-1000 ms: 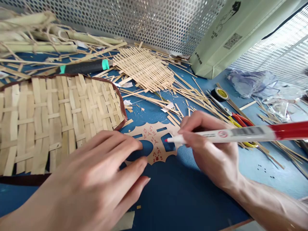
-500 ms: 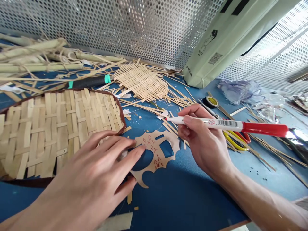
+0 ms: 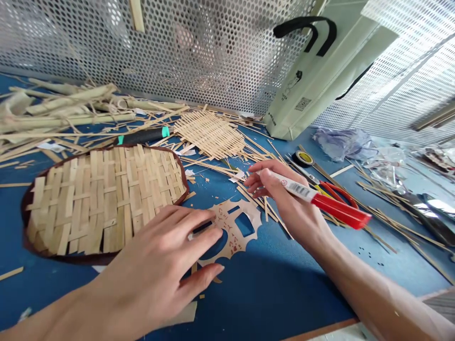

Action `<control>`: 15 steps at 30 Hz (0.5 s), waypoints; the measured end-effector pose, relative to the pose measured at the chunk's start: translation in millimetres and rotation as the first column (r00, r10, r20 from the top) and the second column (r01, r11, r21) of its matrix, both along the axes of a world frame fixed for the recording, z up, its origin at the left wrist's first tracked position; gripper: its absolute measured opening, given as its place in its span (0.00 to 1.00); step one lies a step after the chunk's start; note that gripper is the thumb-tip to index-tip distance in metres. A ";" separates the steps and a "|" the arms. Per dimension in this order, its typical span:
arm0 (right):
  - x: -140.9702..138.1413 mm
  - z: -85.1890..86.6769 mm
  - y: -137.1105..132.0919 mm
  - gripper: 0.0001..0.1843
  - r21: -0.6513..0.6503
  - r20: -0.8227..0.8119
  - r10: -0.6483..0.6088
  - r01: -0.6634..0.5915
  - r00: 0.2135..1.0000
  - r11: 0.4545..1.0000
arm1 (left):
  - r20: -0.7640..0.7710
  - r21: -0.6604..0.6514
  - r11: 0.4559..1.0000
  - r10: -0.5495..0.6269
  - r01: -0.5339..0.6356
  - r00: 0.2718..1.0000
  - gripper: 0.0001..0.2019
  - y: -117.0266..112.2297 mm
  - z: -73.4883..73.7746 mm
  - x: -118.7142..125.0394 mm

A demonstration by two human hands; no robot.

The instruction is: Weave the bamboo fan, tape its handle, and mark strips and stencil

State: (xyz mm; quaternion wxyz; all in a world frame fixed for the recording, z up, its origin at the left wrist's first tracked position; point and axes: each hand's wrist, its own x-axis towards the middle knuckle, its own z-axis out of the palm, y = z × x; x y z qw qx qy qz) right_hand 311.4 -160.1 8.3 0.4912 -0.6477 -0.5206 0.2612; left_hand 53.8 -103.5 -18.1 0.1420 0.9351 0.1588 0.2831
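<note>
My left hand (image 3: 168, 263) lies palm down with its fingers spread. Its fingertips rest on the left part of a flat tan cutout (image 3: 232, 232) with a scalloped edge, several openings and red marks drawn on it. My fingers cover some of that piece. Held in my right hand (image 3: 289, 199), just right of the cutout, is a marker pen (image 3: 337, 210) with a white barrel and a red end. Its tip is hidden behind the fingers. Left of the cutout is an oval woven bamboo panel (image 3: 106, 199) with a dark brown border.
A round woven piece (image 3: 211, 132) lies among loose bamboo strips. Behind the panel is a black and teal handle (image 3: 142, 136). On the right are red-handled scissors (image 3: 337, 192), a tape roll (image 3: 303, 158) and crumpled cloth (image 3: 343, 142). A pale green bag (image 3: 302, 85) stands against perforated metal.
The marker has tilted, its red end dropping and swinging left, and its tip has moved behind my fingers. My left thumb has spread away from the cutout. The camera view has shifted.
</note>
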 end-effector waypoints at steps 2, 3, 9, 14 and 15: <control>5.6 -1.4 0.6 0.19 -0.034 0.165 0.011 -0.005 0.986 0.999 | -0.014 0.019 1.000 0.013 -0.013 1.000 0.12 -1.1 -1.6 -0.5; 7.4 -1.8 0.6 0.18 -0.048 0.267 0.031 -0.019 0.963 0.999 | -0.027 0.028 0.999 0.021 -0.020 0.999 0.11 -0.3 -1.7 -1.2; 3.6 -0.2 -3.1 0.14 -0.097 0.451 0.113 -0.077 0.885 0.992 | -0.031 0.081 0.995 0.057 -0.055 0.998 0.08 9.5 2.2 -4.4; -1.7 -0.8 -6.8 0.14 -0.111 0.386 0.176 -0.144 0.905 0.983 | -0.004 0.095 0.991 0.095 -0.094 0.995 0.07 10.6 3.8 -4.6; -2.6 -1.1 -7.7 0.14 -0.117 0.359 0.191 -0.159 0.913 0.980 | -0.011 0.093 0.991 0.100 -0.098 0.995 0.07 10.6 3.8 -4.6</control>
